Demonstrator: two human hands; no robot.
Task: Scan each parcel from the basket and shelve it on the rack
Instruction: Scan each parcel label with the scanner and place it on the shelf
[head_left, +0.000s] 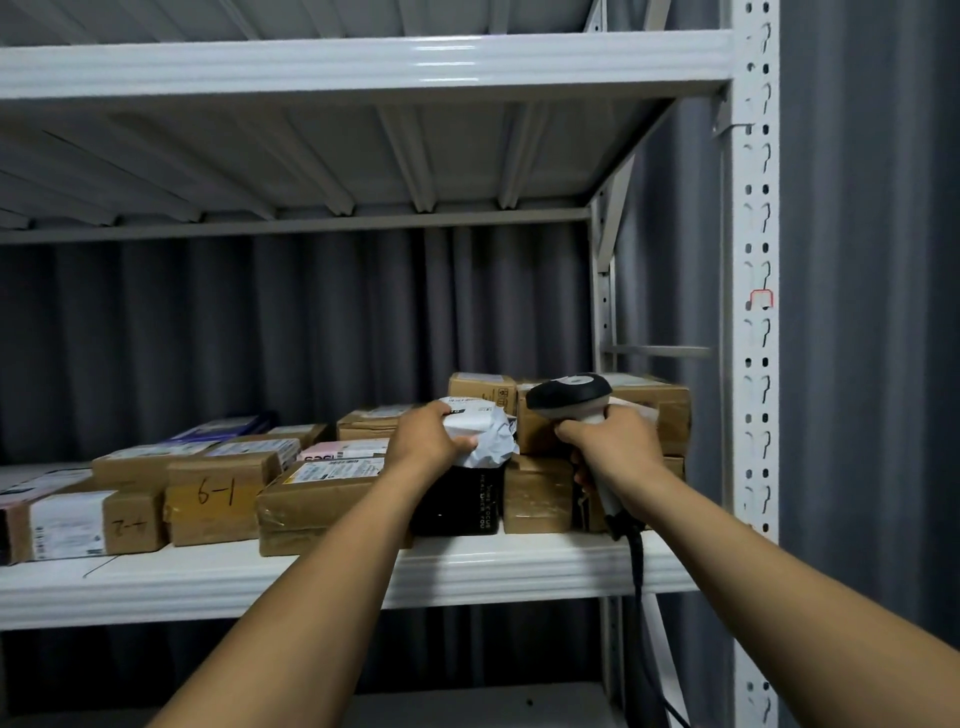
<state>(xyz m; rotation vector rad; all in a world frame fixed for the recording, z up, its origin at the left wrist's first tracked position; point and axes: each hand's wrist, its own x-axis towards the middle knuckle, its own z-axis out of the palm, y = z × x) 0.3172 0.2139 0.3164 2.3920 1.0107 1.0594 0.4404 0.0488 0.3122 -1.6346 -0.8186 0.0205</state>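
Left hand (423, 441) is seen curled round the near edge of a white poly-bag parcel (485, 423). The bag is crumpled where the fingers (462, 442) grip it. The parcel is held over the rack shelf (519, 564), directly above a black box (460, 501) standing just below those fingers. Whether bag and box touch cannot be told.

Right hand (615, 441) is wrapped round the grip of a handheld scanner (569, 397). The scanner head is carried above the knuckles, just right of the parcel. Its cable (636, 561) hangs below the hand, past the shelf edge.

A brown carton marked "6-1" (218, 493) is noted well left of the left-hand fingers. Stacked brown cartons (654, 410) are noted just behind the right-hand fingers.
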